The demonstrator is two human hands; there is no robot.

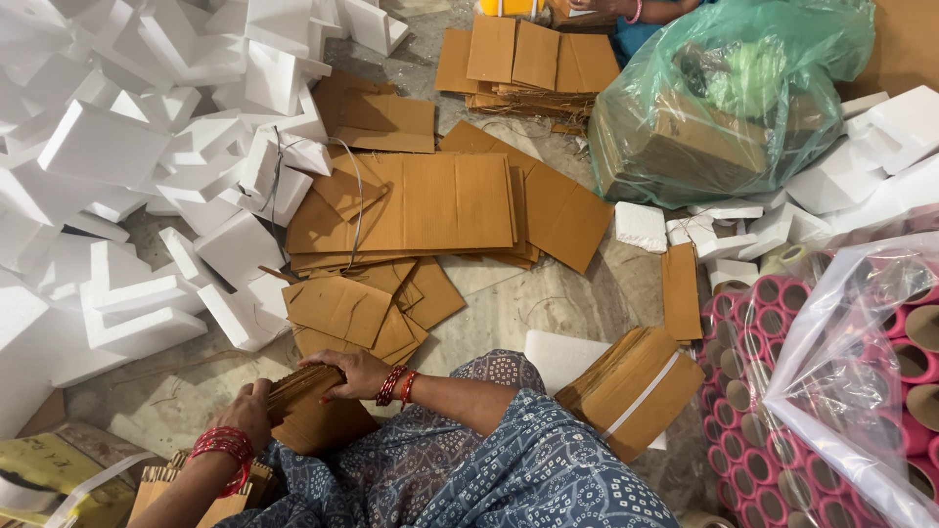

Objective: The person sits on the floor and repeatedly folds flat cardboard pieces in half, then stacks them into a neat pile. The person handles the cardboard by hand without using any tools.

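- Left hand (pixel 252 409): closed around the near end of a card stack (pixel 311 406), fingers curled over its edge.
- Right hand (pixel 352 372): laid flat on top of the stack, fingers gripping its far edge.
- Card stack: brown cardboard pieces, held edge-on between both hands, near left, just above the lap.
- Handling note: best squared by keeping both palms on opposite ends and pressing evenly; a loose grip would likely let the sheets fan out.
- Loose card (pixel 430 205): sheets spread on the floor, centre, well apart from the hands.
- Bundle (pixel 631 389): strapped with white band, near right.
- Foam blocks (pixel 108 147): white, heaped far left.
- Green bag (pixel 724 98): far right.
- Pink tubes (pixel 758 391): right, part under clear plastic.
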